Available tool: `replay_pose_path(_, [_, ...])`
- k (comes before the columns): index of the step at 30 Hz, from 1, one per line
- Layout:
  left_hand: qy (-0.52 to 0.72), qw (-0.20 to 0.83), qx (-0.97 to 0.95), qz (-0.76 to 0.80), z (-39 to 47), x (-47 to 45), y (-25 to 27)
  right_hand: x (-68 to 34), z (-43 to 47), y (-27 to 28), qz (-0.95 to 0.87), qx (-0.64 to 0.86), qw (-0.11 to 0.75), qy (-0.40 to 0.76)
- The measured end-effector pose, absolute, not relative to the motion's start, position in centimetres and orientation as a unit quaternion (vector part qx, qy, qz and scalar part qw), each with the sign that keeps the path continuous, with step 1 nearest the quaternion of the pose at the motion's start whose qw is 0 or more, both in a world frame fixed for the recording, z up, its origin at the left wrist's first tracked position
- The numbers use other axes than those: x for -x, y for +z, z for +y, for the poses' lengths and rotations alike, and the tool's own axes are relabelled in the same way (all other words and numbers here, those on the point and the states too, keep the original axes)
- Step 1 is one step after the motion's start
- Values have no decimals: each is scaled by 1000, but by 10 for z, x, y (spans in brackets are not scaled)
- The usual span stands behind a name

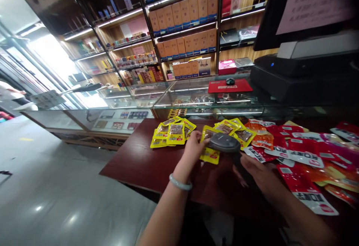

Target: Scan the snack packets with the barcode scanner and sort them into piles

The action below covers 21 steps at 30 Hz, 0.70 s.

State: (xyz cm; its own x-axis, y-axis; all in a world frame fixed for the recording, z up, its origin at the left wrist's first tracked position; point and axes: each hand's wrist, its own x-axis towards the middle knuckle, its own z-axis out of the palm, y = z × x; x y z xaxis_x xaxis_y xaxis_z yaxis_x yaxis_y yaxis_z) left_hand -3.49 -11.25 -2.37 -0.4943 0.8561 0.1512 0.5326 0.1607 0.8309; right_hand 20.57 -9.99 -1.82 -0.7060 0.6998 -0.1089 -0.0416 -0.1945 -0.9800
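My left hand [193,147], with a pale bangle on the wrist, grips a yellow snack packet [209,153] just above the dark red table [140,163]. My right hand [256,173] holds the handle of a grey barcode scanner [224,143], whose head hovers right over that packet. A pile of yellow packets [172,132] lies to the left on the table. More yellow packets [235,128] lie just behind the scanner. Red and orange packets [297,152] spread across the right of the table.
Behind the table runs a glass display counter [168,96] with a red mouse pad and mouse [230,84]. A black till with a monitor [305,51] stands at the right. Shelves of boxed goods [185,18] fill the back wall. Grey floor lies at the left.
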Motion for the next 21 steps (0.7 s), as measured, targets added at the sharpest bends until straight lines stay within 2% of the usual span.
replay_pose_path(3, [433, 101, -500, 743, -108, 52, -13, -195, -104, -17, -561, 318, 279, 711])
replay_pose_path(5, [352, -2, -455, 818, -118, 77, -6, -190, -104, -20, -555, 317, 274, 719])
replay_pose_path(7, [254, -59, -382, 887, -131, 103, -3, -185, -104, -24, -553, 307, 262, 729])
replay_pose_path(12, [134, -35, -338, 931, -148, 141, -8, -174, -109, -35, -548, 289, 239, 748])
replay_pose_path(15, [159, 1, -347, 924, -150, 145, -13, -169, -112, -37, -553, 279, 229, 751])
replay_pose_path(21, [377, 99, -345, 854, -149, 138, -22, -160, -117, -27, -565, 263, 217, 751])
